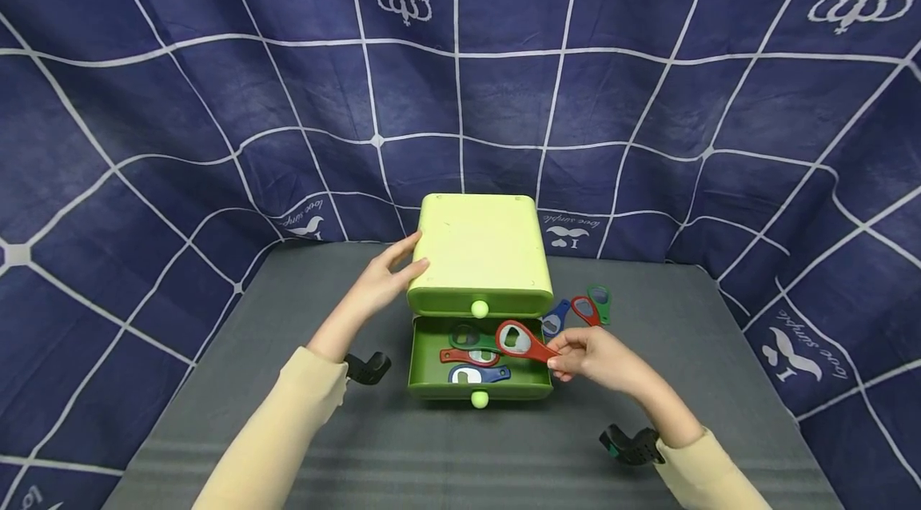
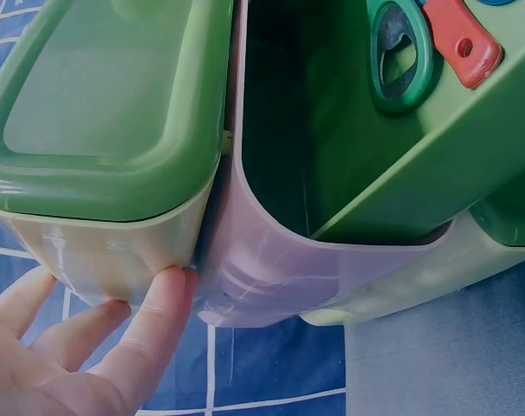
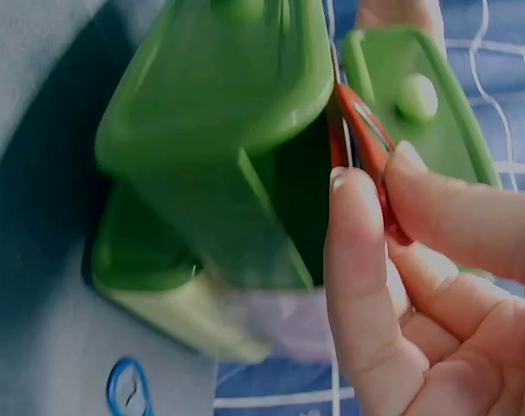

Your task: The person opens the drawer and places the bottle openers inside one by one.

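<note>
A small drawer cabinet with a pale yellow-green top (image 1: 482, 242) stands on the table, its lower drawer (image 1: 518, 393) pulled out. My left hand (image 1: 381, 278) rests against the cabinet's left side, fingers fairly straight; in the left wrist view its fingertips (image 2: 167, 290) touch the upper section. Between thumb and fingers, my right hand (image 1: 596, 356) pinches a red bottle opener (image 1: 538, 350) by its handle end, above the drawer's right part. Inside the drawer lie a green bottle opener (image 1: 471, 340), a red one (image 1: 460, 356) and a blue one (image 1: 489, 375).
Right of the cabinet, a blue bottle opener (image 1: 556, 318), a red one (image 1: 586, 310) and a green one (image 1: 600, 302) lie on the grey table (image 1: 345, 446). A blue curtain with white lines (image 1: 504, 102) hangs behind. The upper drawer is closed, with a round knob (image 1: 480, 308).
</note>
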`<control>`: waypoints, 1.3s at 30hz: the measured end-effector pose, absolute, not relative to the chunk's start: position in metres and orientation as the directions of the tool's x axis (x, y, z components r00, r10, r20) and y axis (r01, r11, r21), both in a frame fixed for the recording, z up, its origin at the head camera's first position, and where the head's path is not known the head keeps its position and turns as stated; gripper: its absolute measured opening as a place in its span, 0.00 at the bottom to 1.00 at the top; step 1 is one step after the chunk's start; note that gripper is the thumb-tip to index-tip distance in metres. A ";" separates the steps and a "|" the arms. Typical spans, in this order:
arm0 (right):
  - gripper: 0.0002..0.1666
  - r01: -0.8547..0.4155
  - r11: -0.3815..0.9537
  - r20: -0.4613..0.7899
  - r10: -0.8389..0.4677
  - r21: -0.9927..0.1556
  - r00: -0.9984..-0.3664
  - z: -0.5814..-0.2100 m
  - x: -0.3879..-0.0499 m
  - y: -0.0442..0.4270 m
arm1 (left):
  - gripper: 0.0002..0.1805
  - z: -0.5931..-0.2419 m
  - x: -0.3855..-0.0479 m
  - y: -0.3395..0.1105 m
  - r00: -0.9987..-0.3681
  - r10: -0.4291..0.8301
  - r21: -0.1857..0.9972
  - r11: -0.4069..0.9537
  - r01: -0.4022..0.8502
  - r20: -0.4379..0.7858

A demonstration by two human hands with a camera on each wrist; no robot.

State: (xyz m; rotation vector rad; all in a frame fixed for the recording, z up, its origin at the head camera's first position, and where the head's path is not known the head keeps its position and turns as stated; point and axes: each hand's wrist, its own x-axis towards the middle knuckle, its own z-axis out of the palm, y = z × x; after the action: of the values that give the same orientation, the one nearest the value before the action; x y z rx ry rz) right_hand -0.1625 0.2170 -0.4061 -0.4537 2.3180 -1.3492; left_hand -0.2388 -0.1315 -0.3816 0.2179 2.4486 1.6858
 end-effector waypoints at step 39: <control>0.02 -0.164 0.697 -0.038 -0.265 -0.698 -0.964 -0.428 -0.163 0.134 | 0.36 -0.378 -0.236 -0.130 -0.978 0.204 0.938 0.346 0.027 -0.047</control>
State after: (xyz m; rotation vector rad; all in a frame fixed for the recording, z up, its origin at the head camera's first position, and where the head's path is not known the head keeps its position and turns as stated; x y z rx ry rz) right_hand -0.1629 0.1335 -0.4284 -0.3515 2.7679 -1.1187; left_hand -0.2362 -0.1299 -0.3784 0.2114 2.4450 1.6999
